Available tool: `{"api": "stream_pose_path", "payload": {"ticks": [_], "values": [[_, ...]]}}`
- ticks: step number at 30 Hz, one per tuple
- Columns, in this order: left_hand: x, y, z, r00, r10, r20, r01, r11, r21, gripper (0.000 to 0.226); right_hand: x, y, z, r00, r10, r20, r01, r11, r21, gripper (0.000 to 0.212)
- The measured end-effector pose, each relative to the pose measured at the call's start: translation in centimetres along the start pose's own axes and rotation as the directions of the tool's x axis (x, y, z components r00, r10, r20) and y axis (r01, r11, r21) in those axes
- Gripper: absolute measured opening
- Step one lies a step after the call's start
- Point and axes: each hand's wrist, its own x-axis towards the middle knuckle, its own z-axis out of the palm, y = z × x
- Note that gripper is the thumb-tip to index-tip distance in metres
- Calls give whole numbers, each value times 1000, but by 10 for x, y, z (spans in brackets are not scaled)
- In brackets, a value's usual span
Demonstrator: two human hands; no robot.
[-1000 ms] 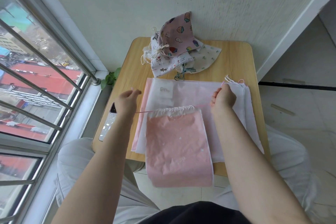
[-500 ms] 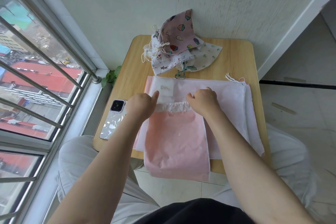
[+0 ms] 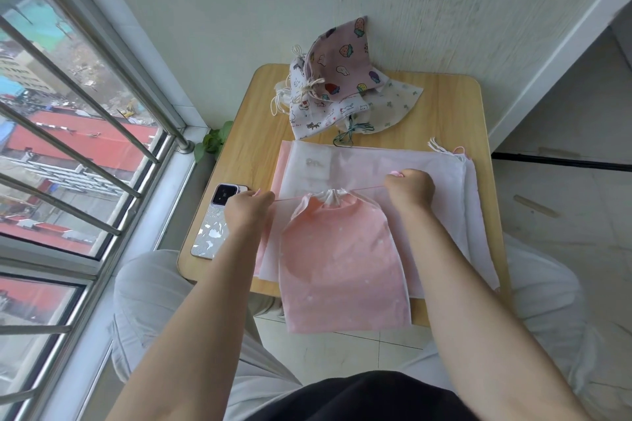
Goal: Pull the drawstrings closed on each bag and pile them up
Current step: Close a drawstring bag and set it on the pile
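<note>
Pink drawstring bag (image 3: 342, 256) lay 12–6; left hand (image 3: 248, 208) at 9, right hand (image 3: 408, 190) at 3, each pinching a taut cord (image 3: 367, 188).

A small wooden tabletop (image 3: 444, 106) is seen carrying a phone (image 3: 216, 225) at left, flat pale bags (image 3: 376, 167) in the middle, and printed drawstring bags (image 3: 342, 85) piled far.

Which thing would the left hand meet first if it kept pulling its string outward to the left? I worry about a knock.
Probably the phone with the glossy patterned case, lying just beyond the left hand on the wooden table; height is unclear.
</note>
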Motion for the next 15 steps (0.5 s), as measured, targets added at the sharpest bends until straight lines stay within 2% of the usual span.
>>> {"api": "stream_pose_path", "payload": {"ticks": [3, 6, 9, 11, 13, 15], "values": [[0, -1, 1, 1000, -3, 14, 3, 1000, 23, 21, -2, 3, 3, 1000, -2, -18, 2, 1000, 3, 43], [3, 7, -1, 995, 91, 42, -94, 992, 85, 38, -1, -3, -2, 999, -40, 2, 39, 997, 63, 34], [8, 27, -2, 990, 91, 108, -87, 995, -41, 34, 5, -17, -2, 991, -65, 115, 36, 970, 239, 26], [11, 39, 0, 981, 84, 174, -57, 986, -157, 32, 3, -26, -3, 990, -139, 38, 119, 939, 322, 44], [11, 47, 1, 967, 102, 232, -53, 977, -207, 29, -2, -31, -4, 963, -252, -97, 269, 927, 262, 37], [14, 50, 4, 955, 143, 260, -96, 978, -186, 27, -5, -30, -2, 952, -298, -71, 305, 944, 124, 15]]}}
